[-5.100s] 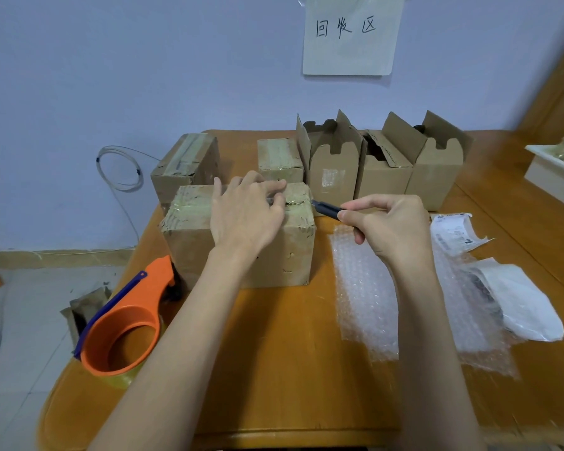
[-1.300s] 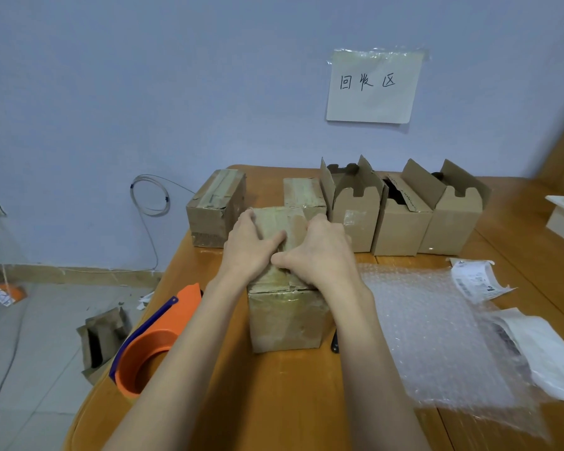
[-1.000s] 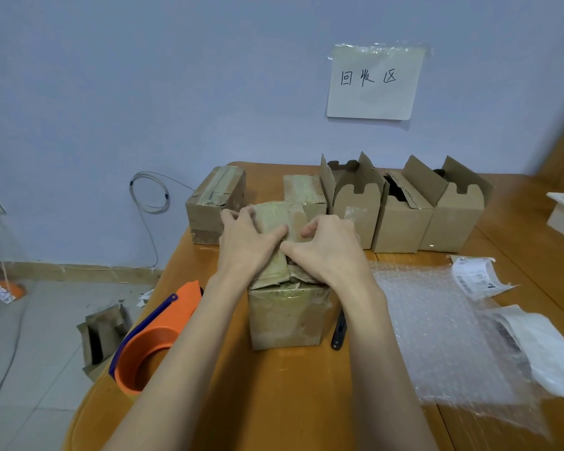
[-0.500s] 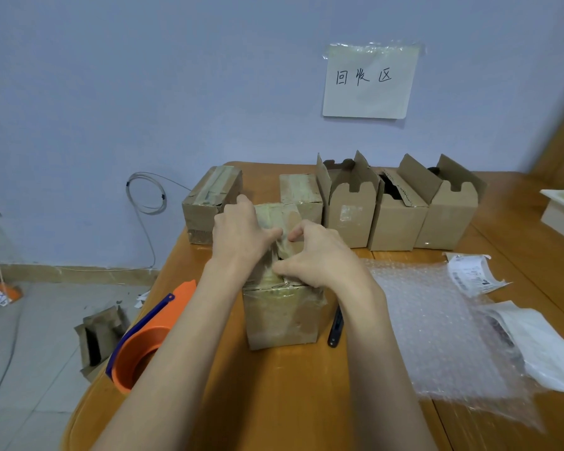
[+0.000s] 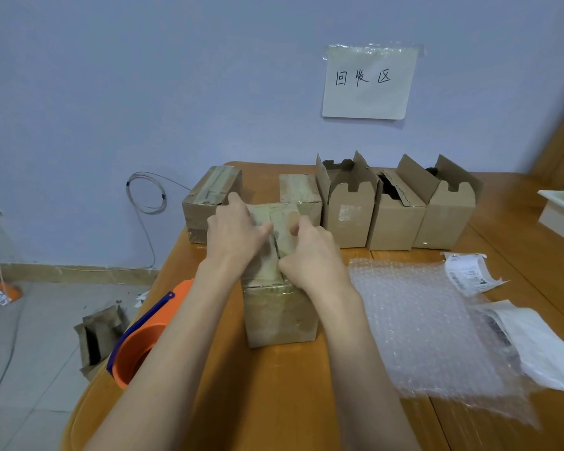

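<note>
- Cardboard box – taped, brown, sits on the wooden table right in front of you, between the orange tape dispenser and the sheet of bubble wrap.
- Your left hand lies over the left top flap and grips it, thumb at the centre seam.
- Your right hand grips the right flap, thumb at the same seam. The hands sit close together, thumbs nearly meeting.
- Progress, as I judge it: the seam shows a dark gap, so the tape looks split – opening has begun, early stage.
- Left to do: the flaps are not yet folded up, the inside is hidden, nothing is out of the box.
- Three opened boxes stand in a row behind on the right, and two sealed boxes stand behind on the left.
- Writing: the paper sign taped to the wall reads 回收区.
- Shipping label lies beyond the bubble wrap; its print and barcode are too small to read.
- No brand readable on any box.
</note>
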### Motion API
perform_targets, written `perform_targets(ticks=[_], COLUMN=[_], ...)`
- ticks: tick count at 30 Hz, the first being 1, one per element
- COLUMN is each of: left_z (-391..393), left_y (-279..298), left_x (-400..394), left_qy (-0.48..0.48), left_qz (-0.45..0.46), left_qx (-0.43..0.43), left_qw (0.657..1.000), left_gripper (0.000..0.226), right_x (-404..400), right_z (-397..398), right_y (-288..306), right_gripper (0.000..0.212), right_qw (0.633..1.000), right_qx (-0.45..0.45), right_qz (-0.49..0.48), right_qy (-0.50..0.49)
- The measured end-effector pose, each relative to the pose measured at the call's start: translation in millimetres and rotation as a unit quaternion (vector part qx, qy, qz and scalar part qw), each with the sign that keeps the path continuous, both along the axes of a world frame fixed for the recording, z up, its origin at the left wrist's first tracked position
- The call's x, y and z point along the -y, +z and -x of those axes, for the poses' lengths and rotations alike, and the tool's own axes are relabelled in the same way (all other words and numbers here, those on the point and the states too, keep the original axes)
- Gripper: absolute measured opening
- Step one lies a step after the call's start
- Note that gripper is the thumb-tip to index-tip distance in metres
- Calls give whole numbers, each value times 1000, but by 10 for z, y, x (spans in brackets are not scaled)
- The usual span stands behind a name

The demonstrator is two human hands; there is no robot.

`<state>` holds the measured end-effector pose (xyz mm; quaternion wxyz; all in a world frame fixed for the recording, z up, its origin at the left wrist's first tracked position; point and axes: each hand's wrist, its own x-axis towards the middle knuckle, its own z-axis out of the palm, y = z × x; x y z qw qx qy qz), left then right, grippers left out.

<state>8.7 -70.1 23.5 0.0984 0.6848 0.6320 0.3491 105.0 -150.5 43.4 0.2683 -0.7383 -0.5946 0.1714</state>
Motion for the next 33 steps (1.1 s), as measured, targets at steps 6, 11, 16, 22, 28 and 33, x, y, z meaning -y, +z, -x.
perform_targets(ticks=[6, 11, 16, 22, 28, 33], left_z=[2, -87, -87, -95, 57, 335], left_y=[-64, -44, -7, 39, 20, 19], left_x=[-37, -5, -22, 2, 19, -23], left_qy=[-3, -12, -5, -27, -20, -39], left_qz=[8, 10, 59, 95, 72, 112], left_qx=[15, 7, 17, -34, 156, 369], left_qw=[1000, 1000, 998, 995, 985, 922], left_gripper=[29, 40, 57, 76, 50, 23], right_x=[58, 89, 61, -67, -64, -50], right_z=[4, 18, -21, -96, -295, -407], right_y=[93, 159, 174, 63, 65, 8], right_gripper=[18, 13, 12, 25, 30, 31], right_qw=[999, 999, 1000, 997, 984, 947], right_qx=[21, 45, 12, -68, -155, -306], right_qz=[-44, -10, -8, -28, -54, -54], right_qy=[-18, 22, 14, -17, -62, -79])
